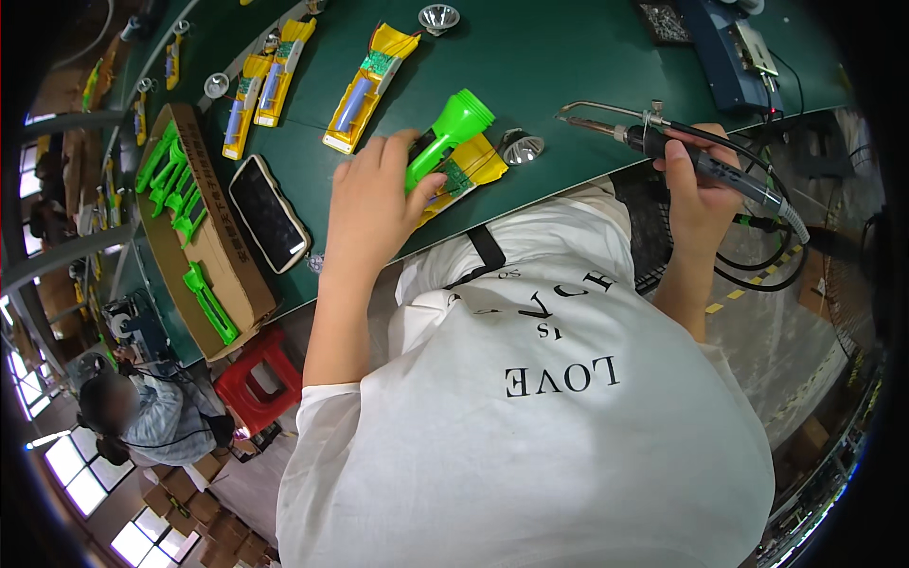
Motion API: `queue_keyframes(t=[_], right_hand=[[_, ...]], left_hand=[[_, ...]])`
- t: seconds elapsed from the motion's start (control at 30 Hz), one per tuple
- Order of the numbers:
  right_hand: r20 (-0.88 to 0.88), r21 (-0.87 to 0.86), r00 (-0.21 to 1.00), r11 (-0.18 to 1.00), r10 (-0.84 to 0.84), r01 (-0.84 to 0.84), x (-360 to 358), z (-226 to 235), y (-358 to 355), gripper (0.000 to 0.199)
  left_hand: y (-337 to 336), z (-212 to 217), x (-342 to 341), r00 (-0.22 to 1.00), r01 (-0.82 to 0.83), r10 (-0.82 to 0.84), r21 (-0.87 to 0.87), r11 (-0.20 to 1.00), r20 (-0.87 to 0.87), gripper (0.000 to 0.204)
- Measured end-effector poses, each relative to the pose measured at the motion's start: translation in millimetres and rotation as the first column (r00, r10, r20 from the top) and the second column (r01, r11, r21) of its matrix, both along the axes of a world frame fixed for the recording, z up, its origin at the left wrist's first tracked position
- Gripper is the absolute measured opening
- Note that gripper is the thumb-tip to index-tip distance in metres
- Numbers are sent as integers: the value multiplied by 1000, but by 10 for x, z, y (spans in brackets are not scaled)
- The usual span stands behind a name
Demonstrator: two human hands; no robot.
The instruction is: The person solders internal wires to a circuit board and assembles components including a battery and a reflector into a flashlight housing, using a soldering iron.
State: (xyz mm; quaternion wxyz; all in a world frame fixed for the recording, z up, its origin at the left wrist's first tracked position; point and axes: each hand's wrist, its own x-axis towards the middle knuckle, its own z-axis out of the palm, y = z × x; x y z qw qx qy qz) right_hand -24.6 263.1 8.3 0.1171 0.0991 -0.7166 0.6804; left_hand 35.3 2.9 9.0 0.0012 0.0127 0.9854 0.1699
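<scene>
My left hand grips a bright green flashlight body over a yellow holder with a small green circuit board at the near edge of the green table. A silver reflector cup lies just right of it. My right hand holds a black soldering iron whose metal tip points left, a short way right of the flashlight and above the table.
Several yellow battery holders lie across the table, with another reflector. A black phone rests beside a cardboard box of green flashlight parts. A blue device sits at the far right. A red stool and another person are lower left.
</scene>
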Motion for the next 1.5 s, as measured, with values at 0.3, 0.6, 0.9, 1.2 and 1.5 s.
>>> queue_keyframes(t=[0.3,0.6,0.9,1.2,1.5], right_hand=[[32,-68,999,998,-4,6,127,-7,91,10],[22,-110,999,994,30,-27,136,0,128,10],[39,-115,999,993,-7,12,-15,-170,136,9],[373,-492,928,848,-1,198,-433,-408,218,10],[389,-463,921,870,28,169,-839,-674,-34,5]], left_hand=[[-63,-14,71,1000,-21,22,27,999,-19,39],[167,-166,135,990,38,-54,-121,992,-128,44],[126,-364,146,988,-50,38,-76,996,-148,54],[-141,420,-443,952,73,-101,107,992,289,50],[-1235,444,-2855,994,-39,33,-59,998,-102,48]])
